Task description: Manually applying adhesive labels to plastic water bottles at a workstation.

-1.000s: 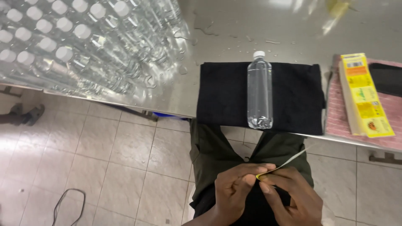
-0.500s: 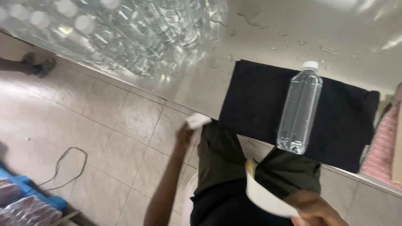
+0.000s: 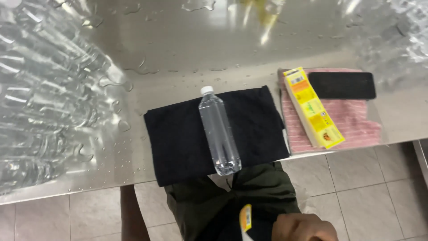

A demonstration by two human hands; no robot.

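A clear plastic water bottle [image 3: 218, 129] with a white cap lies on a black cloth [image 3: 178, 138] spread over the wet steel table [image 3: 200, 49]. My right hand [image 3: 304, 227] is low at the bottom edge, over my dark green trousers, closed on a small yellow and white label strip [image 3: 245, 218]. The hand is well below the bottle and apart from it. Only my left forearm [image 3: 131, 214] shows, running up to the table's front edge. The left hand itself is hidden.
A mass of clear bottles in plastic wrap [image 3: 40, 98] fills the table's left side. To the right, a long yellow box [image 3: 312, 107] and a black phone [image 3: 342, 85] rest on a pink striped cloth [image 3: 356, 127]. More clear plastic [image 3: 392, 35] lies at the far right.
The view has swung right and up over the table. My hands have separated: the left arm reached toward the table edge, and the right hand keeps the strip low over my lap.
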